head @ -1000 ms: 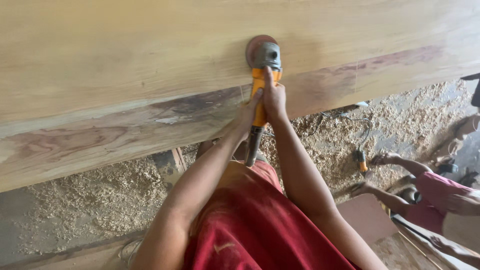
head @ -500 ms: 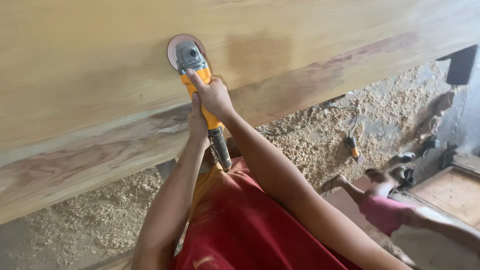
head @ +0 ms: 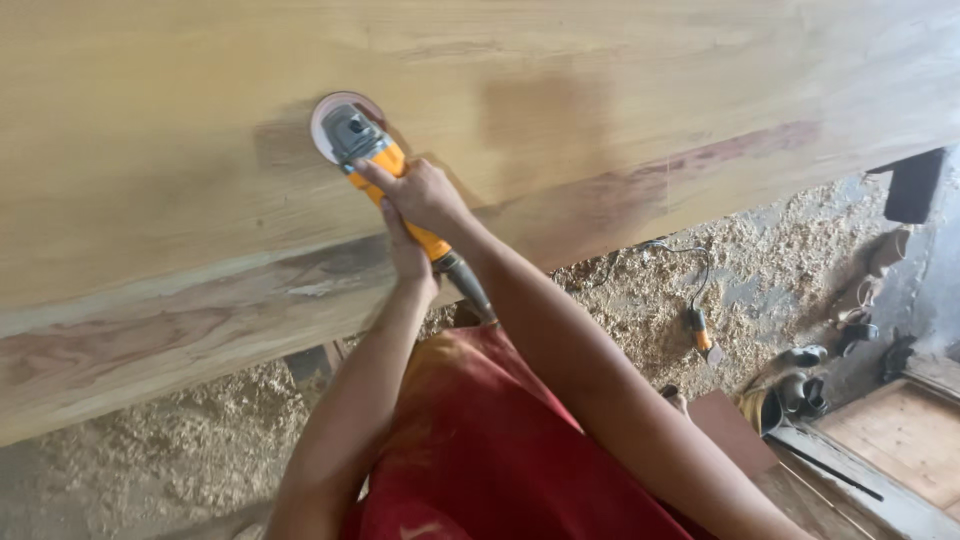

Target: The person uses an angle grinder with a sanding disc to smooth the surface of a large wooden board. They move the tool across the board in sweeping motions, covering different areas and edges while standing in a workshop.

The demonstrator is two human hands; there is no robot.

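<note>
An orange and grey angle grinder lies with its round sanding disc flat on a big pale wooden slab. My right hand wraps the orange body just behind the grey head. My left hand grips the rear of the handle, lower down, partly hidden by the right hand. A grey cord stub runs back from the handle toward my red garment. The slab's near edge shows darker reddish grain.
Wood shavings cover the floor below the slab. Another orange tool with a cable lies on the shavings at right. Dark shoes and a wooden board sit at lower right. A dark block stands under the slab's right end.
The grinder and both hands have slid leftward along the slab. The view has shifted, and the person seated at lower right is no longer in view.
</note>
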